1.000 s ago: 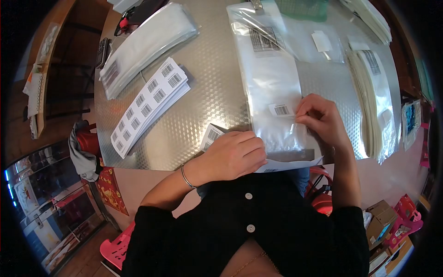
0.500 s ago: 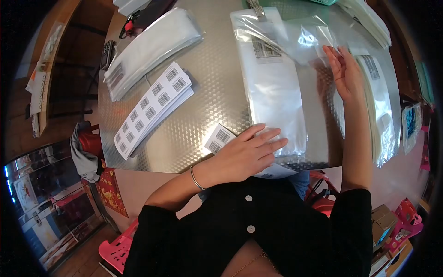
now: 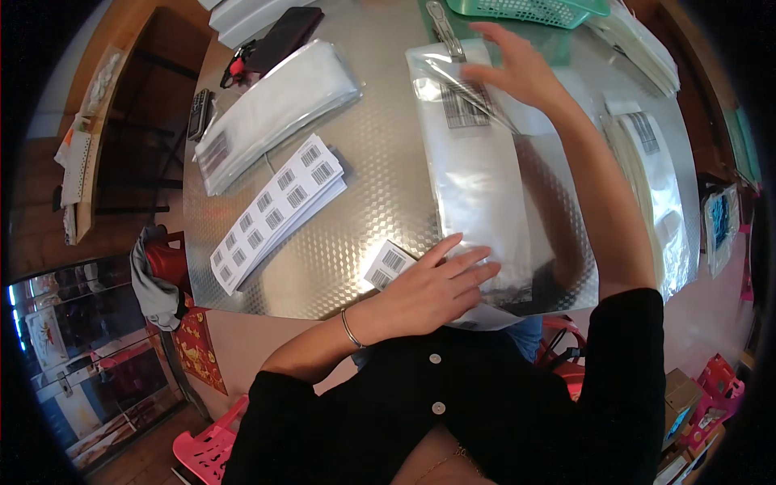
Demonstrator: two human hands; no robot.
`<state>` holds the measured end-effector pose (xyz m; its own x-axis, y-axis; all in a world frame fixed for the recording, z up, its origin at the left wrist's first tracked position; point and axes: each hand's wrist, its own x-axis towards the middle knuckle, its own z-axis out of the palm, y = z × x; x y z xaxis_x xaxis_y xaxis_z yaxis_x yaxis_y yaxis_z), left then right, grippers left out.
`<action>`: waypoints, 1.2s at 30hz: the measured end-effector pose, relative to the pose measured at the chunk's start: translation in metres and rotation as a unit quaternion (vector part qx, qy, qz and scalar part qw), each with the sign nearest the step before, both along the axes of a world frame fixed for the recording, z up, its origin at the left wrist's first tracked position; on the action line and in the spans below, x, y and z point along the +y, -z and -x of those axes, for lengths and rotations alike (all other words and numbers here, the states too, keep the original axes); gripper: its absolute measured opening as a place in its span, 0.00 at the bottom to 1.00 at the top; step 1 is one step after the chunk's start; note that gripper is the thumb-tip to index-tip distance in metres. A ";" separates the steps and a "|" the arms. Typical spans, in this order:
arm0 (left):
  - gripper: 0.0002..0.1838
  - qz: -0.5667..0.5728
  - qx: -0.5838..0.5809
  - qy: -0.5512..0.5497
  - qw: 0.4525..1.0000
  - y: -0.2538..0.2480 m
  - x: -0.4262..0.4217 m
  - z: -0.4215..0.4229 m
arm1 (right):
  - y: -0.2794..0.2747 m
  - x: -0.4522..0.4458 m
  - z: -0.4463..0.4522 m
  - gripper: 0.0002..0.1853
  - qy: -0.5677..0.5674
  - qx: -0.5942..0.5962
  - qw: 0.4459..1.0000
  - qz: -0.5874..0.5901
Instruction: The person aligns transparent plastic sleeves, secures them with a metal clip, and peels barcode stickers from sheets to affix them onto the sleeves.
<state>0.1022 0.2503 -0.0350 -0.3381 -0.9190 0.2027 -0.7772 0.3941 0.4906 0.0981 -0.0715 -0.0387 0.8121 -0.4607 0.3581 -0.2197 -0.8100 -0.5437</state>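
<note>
A stack of clear plastic bags (image 3: 477,174) lies lengthwise in front of me, its far end under a metal clip (image 3: 444,31). Near that clip is my right hand (image 3: 524,71), thumb and fingers apart, above the folded-over plastic and a printed barcode patch (image 3: 466,109). I cannot tell whether the thumb touches the plastic. My left hand (image 3: 432,293) rests spread on the near end of the stack. From beneath it sticks out a barcode label sheet (image 3: 390,264), partly hidden by the hand.
Left on the metal-topped table (image 3: 380,105) are a pile of barcode label sheets (image 3: 275,214), another bag stack (image 3: 279,109), a phone (image 3: 200,113) and a dark wallet-like case (image 3: 284,40). More bags (image 3: 659,194) lie right. A green basket (image 3: 533,10) stands at the back.
My right hand has moved left and away from me, from the lifted clear plastic at the right to beside the clip. That plastic has come down. My left hand stays on the stack.
</note>
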 end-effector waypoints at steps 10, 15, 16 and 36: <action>0.08 -0.008 -0.014 0.014 1.000 -0.005 0.000 -0.004 | -0.024 -0.021 -0.044 0.45 -0.098 0.170 0.968 -0.158; 0.08 -0.025 -0.016 0.015 0.999 -0.008 -0.001 -0.010 | -0.008 -0.031 -0.054 0.44 -0.144 0.146 0.966 -0.155; 0.07 -0.022 -0.010 0.007 1.000 -0.005 -0.001 -0.011 | 0.000 -0.036 -0.060 0.43 -0.151 0.130 0.968 -0.153; 0.06 -0.110 0.288 -0.164 0.937 -0.025 -0.005 -0.030 | -0.060 0.093 0.067 0.29 -0.260 0.009 0.953 -0.156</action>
